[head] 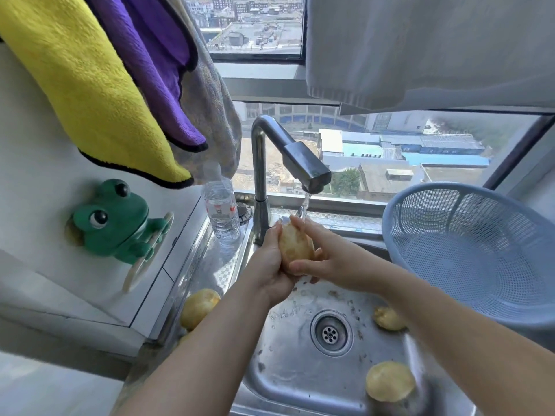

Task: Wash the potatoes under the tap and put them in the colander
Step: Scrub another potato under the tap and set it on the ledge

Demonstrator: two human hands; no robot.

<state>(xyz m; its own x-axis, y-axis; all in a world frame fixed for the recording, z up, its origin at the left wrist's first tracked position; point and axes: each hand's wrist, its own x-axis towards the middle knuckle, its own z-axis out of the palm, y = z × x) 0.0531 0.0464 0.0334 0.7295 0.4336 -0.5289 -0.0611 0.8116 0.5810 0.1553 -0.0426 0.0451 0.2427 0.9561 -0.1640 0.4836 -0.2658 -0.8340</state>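
Yellow potato [295,246] held long-axis upright between left hand [270,267] and right hand [335,262].

Single head-worn view, wide-angle, facing forward and down, close over both forearms. Left hand [271,261] and right hand [336,261] mid-frame; sink [288,370] below them, window [390,151] beyond.

Steel worktop [216,265] with sunken sink [288,364], spanning lower left to lower right of frame.

In the basin:
- drain [331,333] at centre, ringed by scattered dirt flecks
- first potato [390,381] at lower right
- second potato [389,318] at right, near the wall

On the flat steel:
- third potato [199,307] at lower left
- water bottle [221,211] upright further back, just beside the tap base [261,223]

Colander [480,250] over the right edge, tilted toward the basin.
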